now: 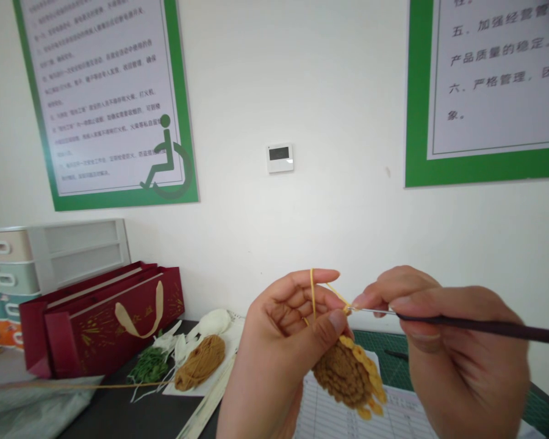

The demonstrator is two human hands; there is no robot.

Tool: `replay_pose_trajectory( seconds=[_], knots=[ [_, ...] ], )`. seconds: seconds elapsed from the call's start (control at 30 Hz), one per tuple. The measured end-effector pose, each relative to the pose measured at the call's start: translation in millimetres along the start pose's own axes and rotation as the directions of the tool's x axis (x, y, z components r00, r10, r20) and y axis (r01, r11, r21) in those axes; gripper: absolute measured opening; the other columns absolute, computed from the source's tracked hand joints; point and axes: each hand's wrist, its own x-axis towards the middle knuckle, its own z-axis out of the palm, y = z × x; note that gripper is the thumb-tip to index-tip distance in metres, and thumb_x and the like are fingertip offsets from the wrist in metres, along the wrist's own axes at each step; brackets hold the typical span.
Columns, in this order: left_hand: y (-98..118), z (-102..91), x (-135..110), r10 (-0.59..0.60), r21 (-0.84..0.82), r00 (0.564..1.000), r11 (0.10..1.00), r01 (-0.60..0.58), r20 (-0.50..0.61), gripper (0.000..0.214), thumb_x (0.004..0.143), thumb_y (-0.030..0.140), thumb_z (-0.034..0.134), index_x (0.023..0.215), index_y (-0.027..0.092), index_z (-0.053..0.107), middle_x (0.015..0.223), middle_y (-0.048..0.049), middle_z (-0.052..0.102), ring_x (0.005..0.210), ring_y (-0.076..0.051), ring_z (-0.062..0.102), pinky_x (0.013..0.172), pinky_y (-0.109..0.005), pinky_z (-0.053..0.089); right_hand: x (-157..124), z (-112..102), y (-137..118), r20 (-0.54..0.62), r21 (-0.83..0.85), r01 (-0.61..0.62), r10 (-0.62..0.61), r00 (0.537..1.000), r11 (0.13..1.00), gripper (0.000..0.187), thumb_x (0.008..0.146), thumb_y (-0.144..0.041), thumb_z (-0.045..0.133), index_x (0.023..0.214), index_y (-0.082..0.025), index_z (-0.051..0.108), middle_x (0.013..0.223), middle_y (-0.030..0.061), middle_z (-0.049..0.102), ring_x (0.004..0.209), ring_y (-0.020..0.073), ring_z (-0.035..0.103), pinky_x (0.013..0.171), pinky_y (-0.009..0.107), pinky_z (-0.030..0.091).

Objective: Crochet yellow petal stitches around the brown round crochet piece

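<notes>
My left hand (297, 329) pinches the top edge of a round crochet piece (345, 375), brown in the middle with a yellow looped border. Yellow yarn (313, 296) runs over its raised index finger and down to the stitches. In my right hand (457, 347) is a crochet hook (462, 324) with a dark handle and a thin metal shaft, held much like a pen. The hook's tip meets the yellow yarn at the edge of the piece, close to my left thumb. My right fingertips nearly touch the work there.
Left on the dark table lie a brown yarn ball (201, 363), white yarn (215, 321) and green yarn (150, 364). Behind them stand a dark red gift bag (114, 323) and a drawer unit (77, 250). A printed sheet (320, 402) and a green cutting mat (393, 350) lie below my hands.
</notes>
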Motion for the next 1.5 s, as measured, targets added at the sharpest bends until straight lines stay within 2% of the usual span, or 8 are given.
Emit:
replay_pose_trajectory(
  seconds=[0.37,0.57,0.7,0.8,0.87,1.0,1.3,1.5],
  knots=[
    [-1,-3.4,1,-0.017,-0.057,0.999,0.998,0.02,0.051,0.034,0.072,0.01,0.088,0.104,0.018,0.077,0.077,0.0007,0.071,0.066,-0.011,0.069,0.067,-0.019,0.053,-12,-8,14,0.092,-0.143,0.195,-0.183,0.979,0.97,0.039,0.087,-0.01,0.068,0.12,-0.032,0.071,0.105,0.0031,0.078,0.093,0.0271,0.07,0.077,0.049,0.057],
    [-1,0.0,-1,-0.002,-0.061,1.0,0.998,0.002,0.006,0.039,0.068,0.011,0.091,0.104,0.018,0.079,0.077,-0.0001,0.072,0.067,-0.011,0.068,0.068,-0.019,0.054,-4,-6,20,0.121,-0.127,0.4,-0.386,0.914,0.908,0.047,0.078,0.001,0.07,0.12,-0.02,0.071,0.106,0.0068,0.078,0.089,0.0252,0.07,0.072,0.044,0.058],
    [-2,4.0,-3,0.057,-0.073,0.997,0.996,-0.061,-0.055,0.038,0.067,0.008,0.091,0.101,0.019,0.081,0.073,0.0005,0.073,0.065,-0.009,0.068,0.066,-0.017,0.054,-4,4,21,-0.005,-0.02,0.266,-0.266,0.964,0.964,0.031,0.084,-0.004,0.068,0.11,-0.022,0.072,0.098,0.0057,0.079,0.084,0.0227,0.069,0.072,0.042,0.056],
    [-4,8.1,-5,0.121,-0.111,0.989,0.985,-0.13,-0.086,0.037,0.064,0.005,0.091,0.098,0.019,0.081,0.071,0.0022,0.073,0.062,-0.007,0.067,0.064,-0.015,0.054,-7,15,21,-0.064,0.179,0.058,-0.047,0.997,0.982,0.013,0.094,-0.016,0.066,0.103,-0.024,0.071,0.091,0.0046,0.076,0.083,0.0204,0.068,0.067,0.036,0.055],
    [-5,11.0,-7,0.176,-0.113,0.979,0.976,-0.188,-0.107,0.036,0.065,0.003,0.089,0.096,0.02,0.081,0.071,0.0029,0.073,0.064,-0.007,0.068,0.065,-0.013,0.054,-9,21,22,-0.06,0.339,-0.07,0.095,0.994,0.938,0.003,0.096,-0.027,0.067,0.098,-0.026,0.069,0.085,0.0025,0.071,0.08,0.0182,0.066,0.063,0.031,0.055],
    [-7,15.4,-11,0.249,-0.048,0.959,0.965,-0.257,-0.139,0.034,0.067,0.001,0.086,0.095,0.02,0.081,0.069,0.0024,0.074,0.067,-0.008,0.069,0.066,-0.012,0.053,-11,28,24,-0.014,0.571,-0.215,0.271,0.962,0.793,0.013,0.096,-0.036,0.067,0.091,-0.024,0.066,0.083,-0.0005,0.066,0.081,0.0143,0.062,0.068,0.026,0.054],
    [-5,19.5,-16,0.333,0.037,0.923,0.942,-0.332,-0.195,0.034,0.065,0.0,0.084,0.092,0.02,0.081,0.068,0.0017,0.073,0.068,-0.011,0.071,0.071,-0.017,0.057,-16,29,23,0.001,0.636,-0.264,0.34,0.94,0.725,0.015,0.1,-0.038,0.06,0.093,-0.025,0.062,0.083,-0.0015,0.069,0.08,0.0132,0.063,0.068,0.024,0.055],
    [-5,19.6,-17,0.339,0.054,0.918,0.941,-0.335,-0.208,0.034,0.066,0.002,0.084,0.094,0.02,0.08,0.069,0.0013,0.073,0.069,-0.012,0.071,0.07,-0.017,0.058,-8,29,12,-0.093,0.503,-0.169,0.247,0.965,0.848,0.012,0.099,-0.037,0.063,0.095,-0.026,0.065,0.081,0.0005,0.076,0.073,0.0145,0.065,0.062,0.026,0.056]
  ],
)
